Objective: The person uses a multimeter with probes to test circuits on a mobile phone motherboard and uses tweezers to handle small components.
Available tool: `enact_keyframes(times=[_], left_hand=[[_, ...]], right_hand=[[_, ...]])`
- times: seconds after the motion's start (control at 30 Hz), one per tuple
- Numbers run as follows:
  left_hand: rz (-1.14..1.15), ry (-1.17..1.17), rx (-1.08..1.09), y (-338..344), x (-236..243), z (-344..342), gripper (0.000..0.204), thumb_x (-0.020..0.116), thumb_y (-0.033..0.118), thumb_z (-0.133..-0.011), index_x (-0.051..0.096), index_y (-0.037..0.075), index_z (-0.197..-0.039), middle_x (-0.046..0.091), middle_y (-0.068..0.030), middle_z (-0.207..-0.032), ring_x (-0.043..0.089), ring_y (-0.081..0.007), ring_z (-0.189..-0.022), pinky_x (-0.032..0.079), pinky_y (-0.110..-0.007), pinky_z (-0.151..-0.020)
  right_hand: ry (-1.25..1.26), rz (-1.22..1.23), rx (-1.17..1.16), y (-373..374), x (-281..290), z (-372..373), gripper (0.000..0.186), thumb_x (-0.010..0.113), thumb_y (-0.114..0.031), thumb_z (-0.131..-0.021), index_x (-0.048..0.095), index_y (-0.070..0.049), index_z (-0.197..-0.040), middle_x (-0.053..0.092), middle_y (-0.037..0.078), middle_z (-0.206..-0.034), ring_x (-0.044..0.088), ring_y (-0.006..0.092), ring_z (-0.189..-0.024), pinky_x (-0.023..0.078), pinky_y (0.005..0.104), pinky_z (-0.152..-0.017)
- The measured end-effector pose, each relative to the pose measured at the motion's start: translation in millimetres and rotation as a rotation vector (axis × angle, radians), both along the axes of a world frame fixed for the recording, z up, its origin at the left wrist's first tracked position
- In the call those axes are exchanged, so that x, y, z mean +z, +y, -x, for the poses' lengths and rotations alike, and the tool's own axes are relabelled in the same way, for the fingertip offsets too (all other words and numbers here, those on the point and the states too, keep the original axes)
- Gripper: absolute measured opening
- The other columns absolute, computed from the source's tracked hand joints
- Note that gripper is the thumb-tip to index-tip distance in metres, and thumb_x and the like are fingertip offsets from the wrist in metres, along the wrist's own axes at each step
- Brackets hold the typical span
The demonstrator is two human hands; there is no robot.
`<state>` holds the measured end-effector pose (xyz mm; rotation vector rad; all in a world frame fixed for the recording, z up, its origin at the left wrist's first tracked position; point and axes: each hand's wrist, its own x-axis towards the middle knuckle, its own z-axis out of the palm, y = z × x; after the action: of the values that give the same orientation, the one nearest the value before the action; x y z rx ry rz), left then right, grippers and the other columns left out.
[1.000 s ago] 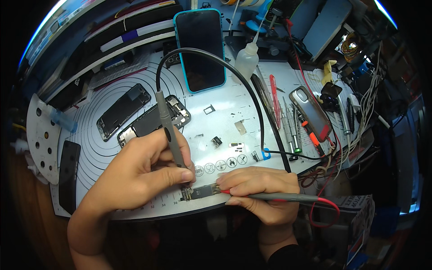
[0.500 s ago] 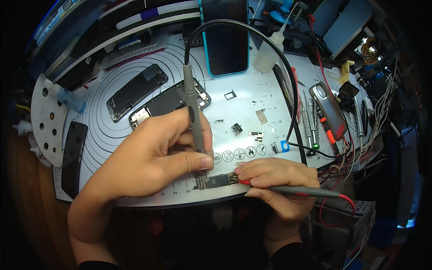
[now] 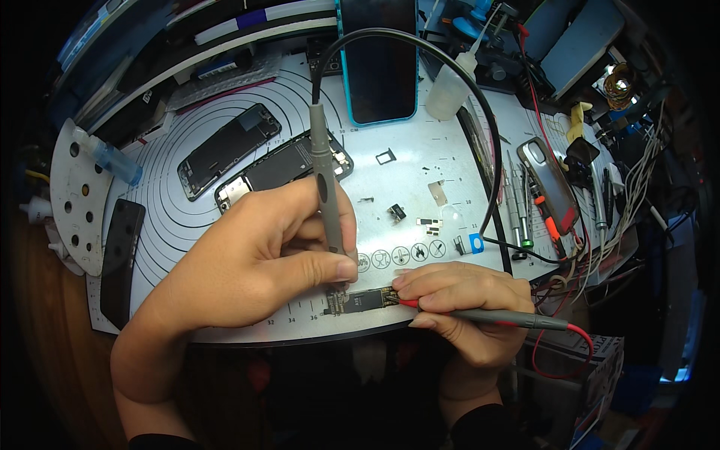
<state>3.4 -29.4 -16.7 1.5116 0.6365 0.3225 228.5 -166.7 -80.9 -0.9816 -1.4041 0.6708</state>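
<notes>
A small dark phone circuit board lies flat near the front edge of the white work mat. My left hand is closed round a grey test probe held nearly upright, its black cable arching over to the right. That probe's tip is hidden behind my thumb, over the board's left end. In my right hand a grey and red test probe lies almost level. Its red end points left, with the tip at the board's right end. My right fingers rest beside the board.
Behind my left hand lie an opened phone body and a detached screen. Small parts, including a card tray, are scattered mid-mat. A blue-edged phone and a dropper bottle stand behind. Screwdrivers and tangled cables lie right.
Both hands keep their grips and places, with only a tiny shift of the probes. The mat and the things on it appear slightly moved in view.
</notes>
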Motion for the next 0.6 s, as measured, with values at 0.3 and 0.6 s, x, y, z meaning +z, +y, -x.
enact_keyframes(times=[0.3,0.6], left_hand=[[0.022,-0.021,0.014,-0.7,-1.4,0.1,0.020,0.075,0.000,-0.099,0.058,0.001,-0.110,0.077,-0.0139,-0.097,0.075,-0.0176,-0.096,0.058,-0.030,-0.087],[0.034,-0.014,0.004,-1.4,-1.6,2.4,0.019,0.074,0.000,-0.100,0.060,-0.002,-0.113,0.075,-0.0137,-0.101,0.073,-0.0171,-0.101,0.058,-0.031,-0.092]], right_hand=[[-0.025,-0.012,0.018,0.8,0.7,-0.6,0.021,0.091,-0.005,-0.080,0.076,0.005,-0.091,0.080,0.026,-0.092,0.081,0.0427,-0.091,0.066,0.0528,-0.089],[-0.042,0.030,0.044,-1.6,2.4,-3.7,0.018,0.089,-0.003,-0.082,0.076,0.004,-0.091,0.080,0.026,-0.096,0.081,0.0410,-0.095,0.066,0.0497,-0.090]])
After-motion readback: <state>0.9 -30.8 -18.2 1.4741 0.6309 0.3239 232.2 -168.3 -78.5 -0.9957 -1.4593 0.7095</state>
